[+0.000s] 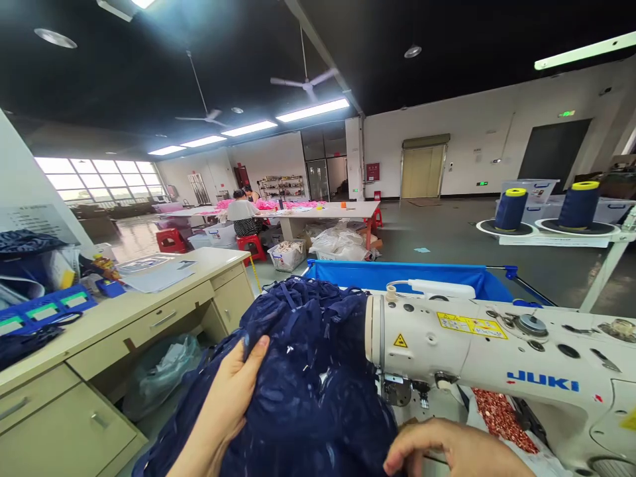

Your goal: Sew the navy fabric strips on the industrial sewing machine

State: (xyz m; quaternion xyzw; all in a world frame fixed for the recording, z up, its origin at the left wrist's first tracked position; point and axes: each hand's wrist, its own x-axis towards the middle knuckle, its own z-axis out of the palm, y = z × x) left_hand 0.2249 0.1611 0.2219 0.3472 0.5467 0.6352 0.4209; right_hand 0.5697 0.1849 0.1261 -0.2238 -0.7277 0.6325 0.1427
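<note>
**Navy fabric at the sewing machine: handling notes**

At the sewing machine (497,361), a heap of navy fabric (308,371) is seen piled to the left of the machine head and against its end face, spilling down toward the lower edge of the view. The bench beneath it is almost wholly hidden by cloth and machine.

Left hand (233,391): laid flat on the left slope of the heap, fingers extended and together, thumb spread. The fabric is pressed and steadied, not gripped; nothing is enclosed in the palm.

Right hand (447,450): held low at the bottom edge, below the needle area, fingers curled loosely with the tips at the fabric's lower right edge. Whether a fold is actually pinched cannot be told, since the fingertips are partly cut off by the frame.

Material, as judged: the surface is covered in loose strips or ruffles, so the cloth is taken to be soft, limp and light per layer, though bulky in mass. Slipping is thought unlikely; snagging of the strips near the needle is the likelier fault. Hold is best taken on the base cloth with a flat palm and at a firm edge near the needle, not on single strips.

Surroundings: a blue bin (397,275) is noted behind the machine, two thread cones (546,207) on a stand to the right, a beige desk (124,324) to the left, and a seated person (243,213) at a far table.
</note>
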